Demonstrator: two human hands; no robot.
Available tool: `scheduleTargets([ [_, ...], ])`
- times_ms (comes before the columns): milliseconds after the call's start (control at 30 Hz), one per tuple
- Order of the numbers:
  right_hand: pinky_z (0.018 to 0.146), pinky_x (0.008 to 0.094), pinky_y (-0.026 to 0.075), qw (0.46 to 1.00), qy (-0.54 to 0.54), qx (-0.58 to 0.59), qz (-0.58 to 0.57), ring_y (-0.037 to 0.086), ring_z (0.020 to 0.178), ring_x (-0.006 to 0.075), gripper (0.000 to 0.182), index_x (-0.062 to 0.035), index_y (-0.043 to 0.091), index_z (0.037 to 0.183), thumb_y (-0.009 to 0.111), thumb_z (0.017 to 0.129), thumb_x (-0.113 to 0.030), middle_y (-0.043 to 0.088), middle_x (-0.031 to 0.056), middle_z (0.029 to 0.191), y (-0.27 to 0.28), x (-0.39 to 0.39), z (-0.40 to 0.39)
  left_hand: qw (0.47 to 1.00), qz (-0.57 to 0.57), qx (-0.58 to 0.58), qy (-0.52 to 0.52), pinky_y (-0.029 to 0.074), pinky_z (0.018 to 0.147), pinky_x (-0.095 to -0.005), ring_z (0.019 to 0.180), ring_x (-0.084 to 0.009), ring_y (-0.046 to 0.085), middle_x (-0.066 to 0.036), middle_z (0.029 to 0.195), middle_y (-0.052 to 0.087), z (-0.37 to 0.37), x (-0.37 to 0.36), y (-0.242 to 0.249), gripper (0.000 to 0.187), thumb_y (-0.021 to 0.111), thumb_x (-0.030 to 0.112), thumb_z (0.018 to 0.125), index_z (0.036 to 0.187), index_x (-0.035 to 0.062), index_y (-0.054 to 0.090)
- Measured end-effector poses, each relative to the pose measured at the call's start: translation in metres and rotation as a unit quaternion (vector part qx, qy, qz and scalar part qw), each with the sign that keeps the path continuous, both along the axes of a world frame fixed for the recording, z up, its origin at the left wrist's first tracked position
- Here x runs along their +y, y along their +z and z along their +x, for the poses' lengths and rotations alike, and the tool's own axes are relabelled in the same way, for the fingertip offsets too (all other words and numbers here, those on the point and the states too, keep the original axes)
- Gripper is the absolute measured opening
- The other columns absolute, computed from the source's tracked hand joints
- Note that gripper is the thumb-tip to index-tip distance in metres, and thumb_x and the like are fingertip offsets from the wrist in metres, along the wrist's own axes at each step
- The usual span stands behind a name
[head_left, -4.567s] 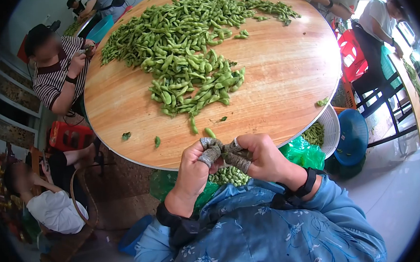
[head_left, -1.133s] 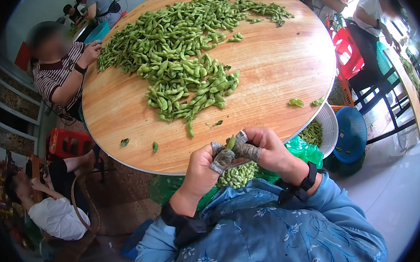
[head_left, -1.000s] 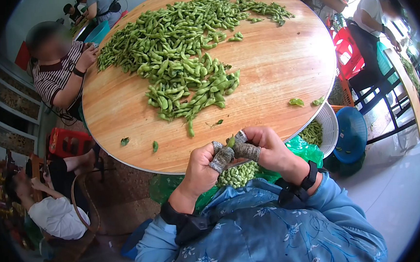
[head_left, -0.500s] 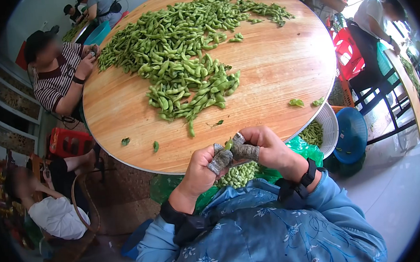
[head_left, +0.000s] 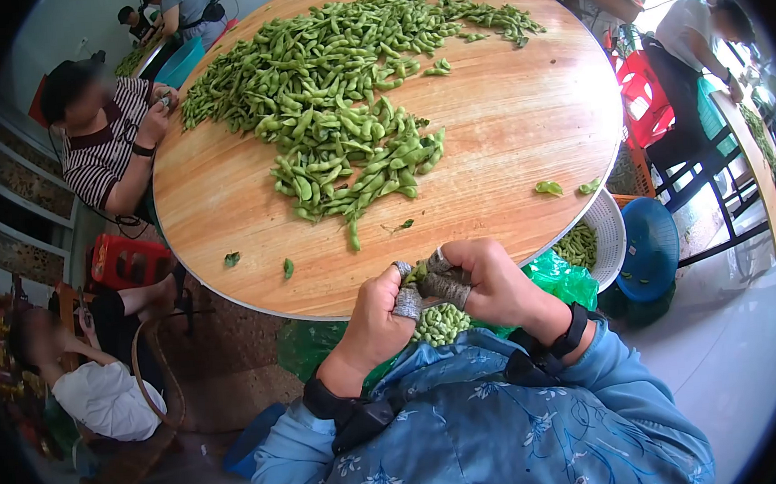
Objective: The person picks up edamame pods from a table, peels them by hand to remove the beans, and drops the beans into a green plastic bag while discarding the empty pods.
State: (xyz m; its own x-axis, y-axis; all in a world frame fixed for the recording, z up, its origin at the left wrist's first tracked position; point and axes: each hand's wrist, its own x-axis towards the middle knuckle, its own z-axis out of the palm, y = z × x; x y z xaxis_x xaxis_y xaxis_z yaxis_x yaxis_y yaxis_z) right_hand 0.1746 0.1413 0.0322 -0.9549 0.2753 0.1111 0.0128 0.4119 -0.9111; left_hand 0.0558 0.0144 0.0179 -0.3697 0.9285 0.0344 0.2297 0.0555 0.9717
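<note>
Between my two hands, at the near edge of the round wooden table (head_left: 508, 153), is a green soybean pod (head_left: 418, 272). My left hand (head_left: 377, 310) pinches one side of it, and my right hand (head_left: 492, 281) pinches the other. Grey wrappings cover the thumbs and fingers of both hands, hiding part of the pod. Just below my hands, shelled green beans (head_left: 441, 325) lie in a heap at my lap. Beyond my fingers a large pile of soybean pods (head_left: 333, 93) spreads over the table.
On the right stand a white basket (head_left: 614, 240) holding pods and a blue basin (head_left: 649, 249). Green plastic (head_left: 555, 275) hangs under the table edge. A person in a striped shirt (head_left: 98, 145) works at the left; another sits lower left. A red crate (head_left: 128, 260) is on the floor.
My hands have come slightly closer together around the pod, the left moving a little to the right. The pod now sits lower and more hidden between the wrapped fingers.
</note>
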Motion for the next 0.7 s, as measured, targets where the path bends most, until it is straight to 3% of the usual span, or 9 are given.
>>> scheduleTargets([
  [67, 0.061, 0.0234, 0.044, 0.964, -0.036, 0.038, -0.259, 0.052, 0.070, 0.0072, 0.009, 0.0045, 0.058, 0.085, 0.056, 0.079, -0.002, 0.061, 0.0039, 0.075, -0.010, -0.004, -0.002, 0.999, 0.025, -0.047, 0.000, 0.043, 0.065, -0.0250, 0.071, -0.0101, 0.051, -0.005, 0.074, 0.057, -0.001, 0.001, -0.002, 0.017, 0.041, -0.004, 0.077, 0.090, -0.0035, 0.053],
  [133, 0.062, 0.0233, 0.044, 0.958, -0.039, 0.025, -0.282, 0.052, 0.071, 0.0068, 0.009, 0.0046, 0.058, 0.085, 0.057, 0.079, -0.002, 0.060, 0.0037, 0.075, -0.009, -0.003, -0.003, 0.995, 0.005, -0.084, -0.048, 0.044, 0.072, -0.0238, 0.081, -0.0080, 0.051, -0.004, 0.091, 0.055, -0.006, -0.001, -0.005, 0.024, 0.037, -0.004, 0.080, 0.099, -0.0029, 0.050],
  [267, 0.063, 0.0228, 0.044, 0.948, -0.076, -0.005, -0.309, 0.052, 0.072, 0.0060, 0.010, 0.0050, 0.058, 0.086, 0.059, 0.080, -0.004, 0.060, 0.0029, 0.076, -0.009, 0.002, -0.001, 0.995, -0.021, -0.093, -0.009, 0.044, 0.073, -0.0231, 0.082, -0.0077, 0.051, -0.003, 0.090, 0.054, -0.009, -0.006, 0.001, 0.019, 0.043, 0.002, 0.084, 0.101, -0.0030, 0.049],
  [367, 0.063, 0.0228, 0.044, 0.956, -0.062, 0.000, -0.286, 0.052, 0.071, 0.0059, 0.012, 0.0050, 0.058, 0.086, 0.058, 0.081, -0.006, 0.059, 0.0020, 0.075, -0.012, 0.002, -0.002, 0.982, 0.015, -0.189, 0.012, 0.042, 0.070, -0.0219, 0.077, -0.0093, 0.051, -0.004, 0.082, 0.056, -0.009, -0.005, 0.002, 0.014, 0.051, 0.005, 0.082, 0.094, -0.0027, 0.051],
  [433, 0.063, 0.0228, 0.044, 0.954, -0.047, 0.008, -0.296, 0.052, 0.071, 0.0061, 0.013, 0.0047, 0.058, 0.086, 0.058, 0.081, -0.007, 0.059, 0.0019, 0.076, -0.012, -0.002, -0.003, 0.999, 0.030, -0.028, -0.035, 0.043, 0.069, -0.0216, 0.078, -0.0065, 0.050, -0.001, 0.087, 0.053, -0.010, 0.000, -0.003, 0.019, 0.055, 0.014, 0.086, 0.095, -0.0015, 0.049],
  [533, 0.065, 0.0227, 0.045, 0.938, -0.014, 0.016, -0.345, 0.053, 0.072, 0.0068, 0.013, 0.0043, 0.058, 0.087, 0.059, 0.081, -0.007, 0.060, 0.0020, 0.077, -0.018, 0.002, -0.003, 0.994, 0.002, -0.083, -0.065, 0.043, 0.066, -0.0207, 0.074, -0.0062, 0.050, 0.000, 0.081, 0.053, -0.010, 0.000, -0.002, 0.012, 0.054, 0.008, 0.085, 0.092, -0.0004, 0.050],
  [700, 0.070, 0.0233, 0.046, 0.913, 0.018, 0.010, -0.407, 0.055, 0.076, 0.0085, 0.012, 0.0043, 0.058, 0.088, 0.059, 0.081, -0.005, 0.061, 0.0027, 0.080, -0.015, 0.004, 0.000, 0.998, -0.019, -0.047, -0.048, 0.044, 0.062, -0.0253, 0.069, -0.0065, 0.050, -0.004, 0.072, 0.058, -0.005, -0.003, -0.002, 0.014, 0.050, 0.000, 0.079, 0.093, -0.0030, 0.052],
])
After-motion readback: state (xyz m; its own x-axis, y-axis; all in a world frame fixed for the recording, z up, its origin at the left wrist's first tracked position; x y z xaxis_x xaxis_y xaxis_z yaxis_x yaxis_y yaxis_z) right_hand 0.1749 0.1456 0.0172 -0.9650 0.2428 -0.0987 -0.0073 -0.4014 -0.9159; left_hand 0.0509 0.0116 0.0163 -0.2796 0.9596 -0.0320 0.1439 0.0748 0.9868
